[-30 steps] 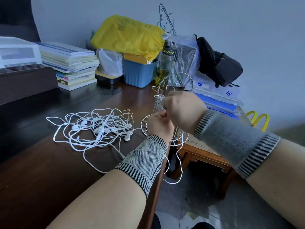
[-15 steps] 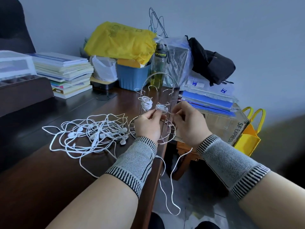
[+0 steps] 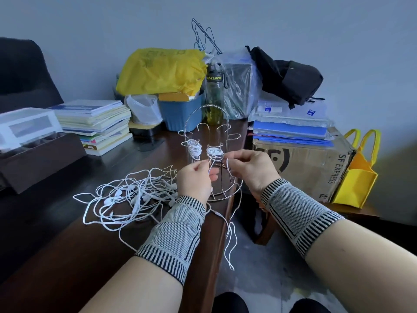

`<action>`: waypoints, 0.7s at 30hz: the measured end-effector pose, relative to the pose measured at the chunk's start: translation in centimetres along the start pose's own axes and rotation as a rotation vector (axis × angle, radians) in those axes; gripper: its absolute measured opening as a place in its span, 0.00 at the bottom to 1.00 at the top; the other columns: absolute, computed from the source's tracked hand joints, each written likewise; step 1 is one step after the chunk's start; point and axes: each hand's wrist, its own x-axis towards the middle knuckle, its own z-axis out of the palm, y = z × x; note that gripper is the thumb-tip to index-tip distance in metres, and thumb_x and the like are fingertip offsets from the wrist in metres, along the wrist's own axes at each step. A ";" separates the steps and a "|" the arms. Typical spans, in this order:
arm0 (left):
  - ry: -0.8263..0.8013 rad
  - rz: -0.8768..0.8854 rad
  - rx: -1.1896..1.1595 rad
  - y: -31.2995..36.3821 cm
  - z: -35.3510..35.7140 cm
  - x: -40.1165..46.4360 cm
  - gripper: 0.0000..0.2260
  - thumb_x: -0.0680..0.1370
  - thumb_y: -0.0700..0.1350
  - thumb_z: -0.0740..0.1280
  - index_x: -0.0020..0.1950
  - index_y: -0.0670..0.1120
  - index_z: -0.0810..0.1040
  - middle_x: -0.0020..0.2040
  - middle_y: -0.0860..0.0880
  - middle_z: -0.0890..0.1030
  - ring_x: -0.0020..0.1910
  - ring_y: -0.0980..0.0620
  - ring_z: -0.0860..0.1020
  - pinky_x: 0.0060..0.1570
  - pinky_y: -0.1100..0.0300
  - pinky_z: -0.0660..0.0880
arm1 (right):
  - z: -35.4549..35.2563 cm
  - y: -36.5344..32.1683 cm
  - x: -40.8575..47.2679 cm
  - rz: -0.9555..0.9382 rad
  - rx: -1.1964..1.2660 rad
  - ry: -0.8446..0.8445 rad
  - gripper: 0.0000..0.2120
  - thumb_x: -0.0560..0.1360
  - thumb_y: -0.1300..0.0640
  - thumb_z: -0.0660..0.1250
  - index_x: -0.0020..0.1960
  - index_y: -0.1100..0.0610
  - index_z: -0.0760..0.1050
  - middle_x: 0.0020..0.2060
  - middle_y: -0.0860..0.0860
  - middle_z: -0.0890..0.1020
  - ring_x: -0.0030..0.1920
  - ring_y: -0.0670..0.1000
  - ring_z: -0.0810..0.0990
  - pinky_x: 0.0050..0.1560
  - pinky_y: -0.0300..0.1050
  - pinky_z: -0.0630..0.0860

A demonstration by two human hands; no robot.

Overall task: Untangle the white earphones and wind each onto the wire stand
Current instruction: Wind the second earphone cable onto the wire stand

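Observation:
A silver wire stand point(image 3: 210, 119) with hooked arms stands near the right edge of the dark wooden table point(image 3: 67, 245). Two small bundles of white earphone cord are wound on its arms, one on the left point(image 3: 194, 150) and one at the middle point(image 3: 214, 152). My left hand point(image 3: 195, 180) pinches a white earphone cable just below the middle bundle. My right hand point(image 3: 250, 169) pinches the same cable a little to the right; its loose end point(image 3: 230, 245) hangs over the table edge. A tangled heap of white earphones point(image 3: 135, 195) lies left of my left hand.
Stacked books point(image 3: 99, 123), a dark box point(image 3: 38, 159), a blue tub point(image 3: 182, 114) under a yellow bag point(image 3: 162, 71), and a bottle point(image 3: 214, 96) line the back. A cardboard box point(image 3: 302, 168) and yellow tote point(image 3: 358, 175) stand right of the table.
My hands dropped from the upper arms of the stand to its lower front and spread apart. The middle bundle on the stand is now uncovered, and the cable is stretched between my fingers.

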 end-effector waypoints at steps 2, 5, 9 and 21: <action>-0.020 0.012 0.057 0.0 -0.1 0.0 0.07 0.80 0.42 0.63 0.45 0.49 0.80 0.36 0.51 0.84 0.39 0.53 0.84 0.33 0.59 0.75 | -0.1 0.1 0.2 0.033 0.079 0.011 0.04 0.73 0.66 0.70 0.41 0.59 0.82 0.38 0.56 0.82 0.38 0.54 0.76 0.44 0.47 0.76; -0.045 0.067 0.188 -0.1 -0.4 0.1 0.07 0.79 0.41 0.64 0.52 0.45 0.82 0.37 0.52 0.84 0.40 0.54 0.85 0.37 0.55 0.80 | -0.2 0.1 0.6 0.050 0.091 0.019 0.03 0.73 0.62 0.72 0.42 0.60 0.83 0.38 0.58 0.83 0.38 0.55 0.76 0.44 0.50 0.77; -0.110 0.234 0.640 0.9 -1.3 -0.1 0.10 0.80 0.47 0.63 0.53 0.46 0.83 0.42 0.51 0.85 0.39 0.53 0.81 0.46 0.54 0.80 | -0.2 0.1 1.0 0.050 0.067 0.026 0.07 0.72 0.59 0.73 0.35 0.56 0.82 0.38 0.59 0.84 0.39 0.55 0.79 0.51 0.59 0.79; -0.271 0.090 0.553 4.0 -0.2 -2.2 0.12 0.72 0.49 0.70 0.40 0.39 0.82 0.38 0.43 0.85 0.41 0.46 0.85 0.47 0.44 0.82 | 0.0 -0.4 1.4 0.036 -0.003 0.006 0.10 0.69 0.61 0.76 0.30 0.54 0.80 0.32 0.55 0.83 0.36 0.56 0.78 0.44 0.55 0.79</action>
